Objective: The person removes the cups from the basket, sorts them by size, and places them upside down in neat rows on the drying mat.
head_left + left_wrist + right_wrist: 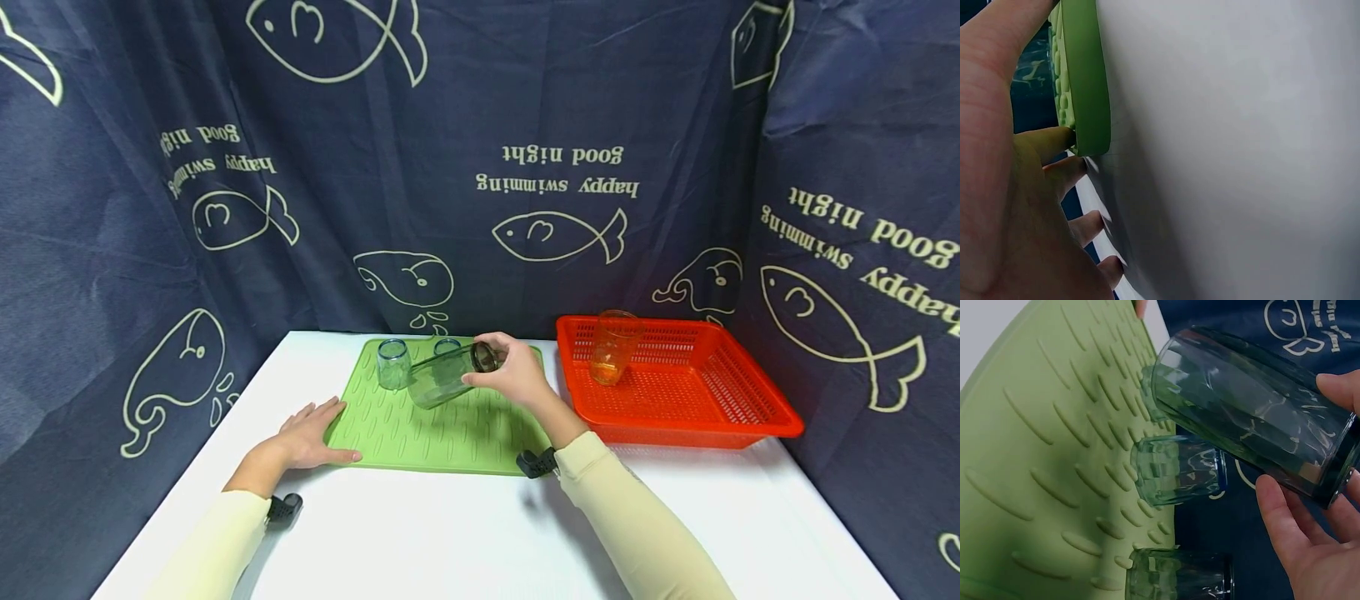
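Observation:
A tall grey-tinted drinking glass [442,379] is in my right hand [513,371], tilted over the green drying mat [435,442]. Fingers and thumb grip it around its dark, thick end, and the other end slants down to the left, as the right wrist view shows. Short clear glasses stand on the mat: one with a blue edge [393,371] at back left, another [447,345] partly hidden behind the held glass. A further glass [1179,575] shows low in the right wrist view. My left hand [306,437] rests at the mat's left front corner, fingers spread, thumb on its edge.
A red plastic basket [690,429] with slotted walls stands on the right of the white table [390,533]. One clear glass [615,350] leans inside its left part. Dark blue fabric [465,208] with fish drawings encloses the back and sides.

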Tool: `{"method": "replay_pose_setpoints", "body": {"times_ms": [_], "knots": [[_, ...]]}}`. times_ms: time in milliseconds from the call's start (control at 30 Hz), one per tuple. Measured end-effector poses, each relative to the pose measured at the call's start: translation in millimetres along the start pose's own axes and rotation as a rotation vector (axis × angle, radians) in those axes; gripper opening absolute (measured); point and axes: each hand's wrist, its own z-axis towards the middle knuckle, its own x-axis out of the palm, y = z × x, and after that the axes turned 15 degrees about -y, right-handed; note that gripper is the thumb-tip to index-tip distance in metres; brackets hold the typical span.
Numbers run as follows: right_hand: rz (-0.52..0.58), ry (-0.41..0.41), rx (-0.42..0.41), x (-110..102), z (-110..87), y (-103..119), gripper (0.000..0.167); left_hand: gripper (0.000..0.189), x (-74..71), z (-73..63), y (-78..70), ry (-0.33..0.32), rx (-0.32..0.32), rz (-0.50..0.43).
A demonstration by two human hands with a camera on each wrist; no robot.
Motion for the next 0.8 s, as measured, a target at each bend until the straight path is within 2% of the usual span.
{"method": "replay_pose_setpoints", "body": {"times_ms": [333,533,800], "knots": [[-0.011,0.052,-0.018,10,10.5,3,0.066,0.115,-1.0,0.6,-2.2,0.007,-0.003,0.003],[0.004,0.080,-0.010,14,13.2,6,0.066,0.115,2.2,0.4,0.8,-0.018,0.010,-0.033],[0.002,0.073,-0.002,24,17.3,8,0.066,0.119,1.5,0.5,0.8,-0.020,0.013,-0.049]]}}
